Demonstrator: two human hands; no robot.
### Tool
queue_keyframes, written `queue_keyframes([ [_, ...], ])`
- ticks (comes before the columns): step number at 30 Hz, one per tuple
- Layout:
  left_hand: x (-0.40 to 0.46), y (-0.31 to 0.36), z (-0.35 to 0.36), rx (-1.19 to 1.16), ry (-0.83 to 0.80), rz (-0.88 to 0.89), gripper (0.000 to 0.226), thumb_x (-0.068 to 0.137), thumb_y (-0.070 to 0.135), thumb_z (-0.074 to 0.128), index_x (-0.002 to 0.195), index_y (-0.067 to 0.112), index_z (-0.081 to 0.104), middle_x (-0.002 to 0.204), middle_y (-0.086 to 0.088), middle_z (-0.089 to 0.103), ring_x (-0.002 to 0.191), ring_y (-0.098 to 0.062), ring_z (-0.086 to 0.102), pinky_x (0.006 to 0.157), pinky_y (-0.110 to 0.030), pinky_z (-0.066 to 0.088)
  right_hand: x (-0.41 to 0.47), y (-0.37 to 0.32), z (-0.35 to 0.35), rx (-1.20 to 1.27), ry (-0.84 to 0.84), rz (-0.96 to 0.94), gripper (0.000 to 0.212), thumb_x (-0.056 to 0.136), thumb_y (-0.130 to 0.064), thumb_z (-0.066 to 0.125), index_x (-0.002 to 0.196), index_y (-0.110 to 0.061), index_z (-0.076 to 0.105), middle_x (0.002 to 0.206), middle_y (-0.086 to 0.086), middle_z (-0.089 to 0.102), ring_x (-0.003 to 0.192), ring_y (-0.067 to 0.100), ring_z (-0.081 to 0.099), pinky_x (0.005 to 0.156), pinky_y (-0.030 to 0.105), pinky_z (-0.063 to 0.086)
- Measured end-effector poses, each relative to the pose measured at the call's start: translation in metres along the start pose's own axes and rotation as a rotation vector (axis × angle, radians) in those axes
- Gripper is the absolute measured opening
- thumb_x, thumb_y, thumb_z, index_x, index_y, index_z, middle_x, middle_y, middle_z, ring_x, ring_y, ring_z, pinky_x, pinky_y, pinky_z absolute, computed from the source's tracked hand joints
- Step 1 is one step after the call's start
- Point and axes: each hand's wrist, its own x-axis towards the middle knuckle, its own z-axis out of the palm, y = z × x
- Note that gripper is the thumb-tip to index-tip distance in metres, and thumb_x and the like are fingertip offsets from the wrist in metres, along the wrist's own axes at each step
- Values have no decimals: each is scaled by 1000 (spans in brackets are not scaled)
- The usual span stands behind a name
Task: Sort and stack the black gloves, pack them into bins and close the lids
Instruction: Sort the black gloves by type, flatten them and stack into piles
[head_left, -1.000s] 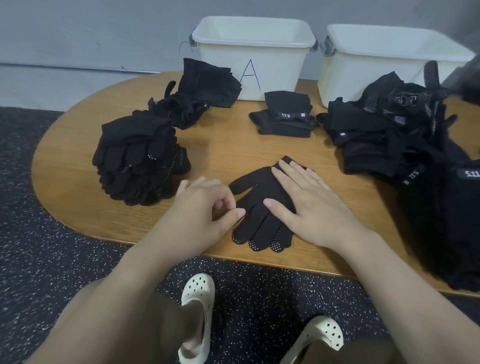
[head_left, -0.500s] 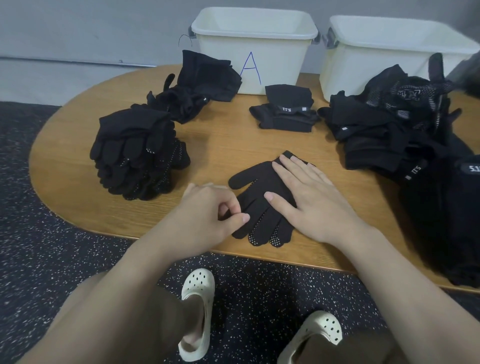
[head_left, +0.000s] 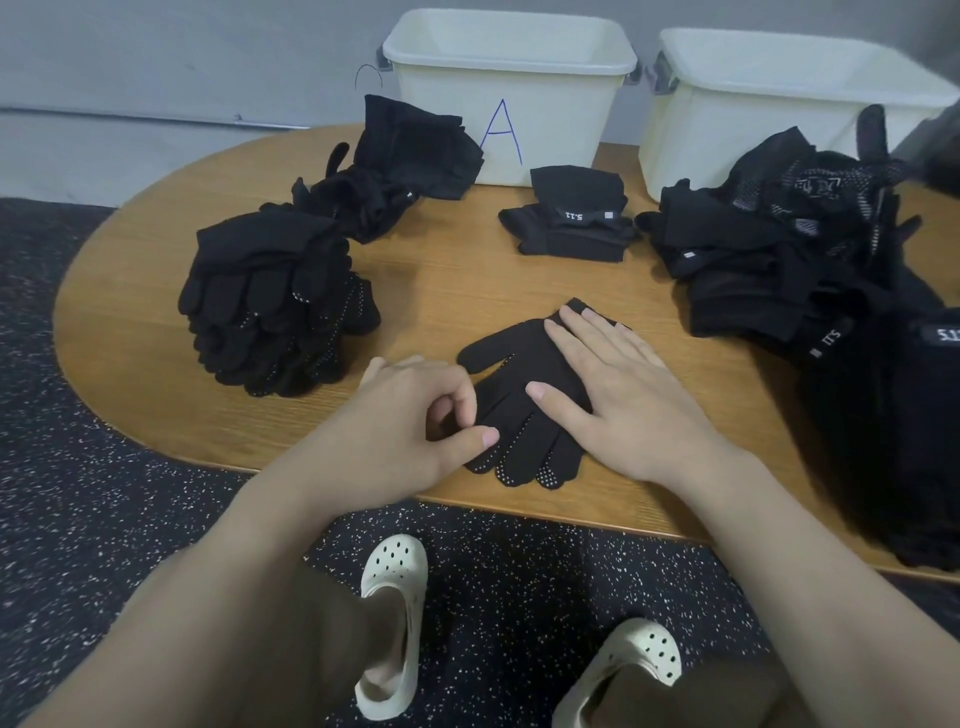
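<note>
Right hand is lying flat, fingers straight, pressing a black dotted glove onto the wooden counter near its front edge. Left hand is pinching that glove's finger ends between curled fingers and thumb. Stacked gloves are sitting to the left; a loose glove heap is lying to the right. Bin marked "A" and a second bin are standing open at the back.
</note>
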Motion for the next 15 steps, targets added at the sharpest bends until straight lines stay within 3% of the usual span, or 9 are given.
queue_keyframes([
  [4, 2, 9, 9, 22, 10, 0, 38, 81, 70, 53, 67, 35, 57, 70, 12, 48, 86, -8, 51, 99, -36, 33, 0, 0, -1, 9, -10, -2, 83, 96, -75, 11, 165, -29, 8, 172, -10, -2, 157, 5, -10, 127, 31, -7],
  [7, 3, 15, 15, 98, -18, -7, 42, 80, 72, 58, 62, 34, 54, 68, 14, 44, 84, -4, 47, 100, -39, 31, 0, -1, -2, 13, -24, 3, 82, 96, -73, 12, 165, -29, 7, 172, -10, -3, 156, 5, -11, 127, 31, -8],
  [15, 4, 15, 15, 47, -71, 6, 36, 89, 44, 75, 59, 34, 57, 71, 11, 48, 89, -10, 48, 99, -36, 29, 0, 0, 0, 16, -17, -3, 83, 96, -73, 9, 165, -28, 9, 172, -9, 0, 157, 6, -9, 128, 32, -7],
])
